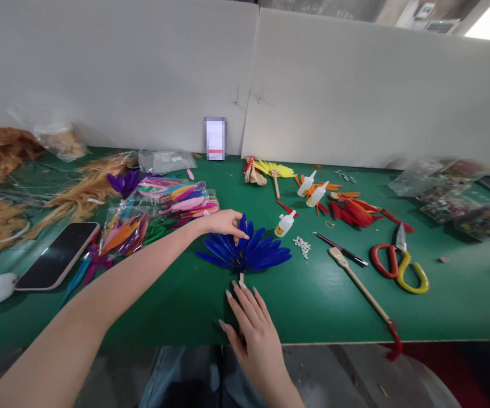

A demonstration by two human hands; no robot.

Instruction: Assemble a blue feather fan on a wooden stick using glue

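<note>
A fan of dark blue feathers (266,256) lies spread on the green table, its feathers fixed round the head of a thin wooden handle (241,278). My left hand (227,223) reaches over the fan from the left, fingers bent and closed at a blue feather near the upper middle; the exact grip is partly hidden. Below the fan, my right hand (251,317) lies flat with outstretched fingers over the handle, covering most of it. To the fan's right are a white glue bottle (285,224) and a small pile of white beads (301,247).
On the right lie a pen (341,249), a bare wooden stick (362,283) with a red tassel, and scissors (400,260). Behind are two more glue bottles (317,194) and a yellow feather fan (275,170). Bagged colourful feathers (185,198) and a phone (58,255) sit left.
</note>
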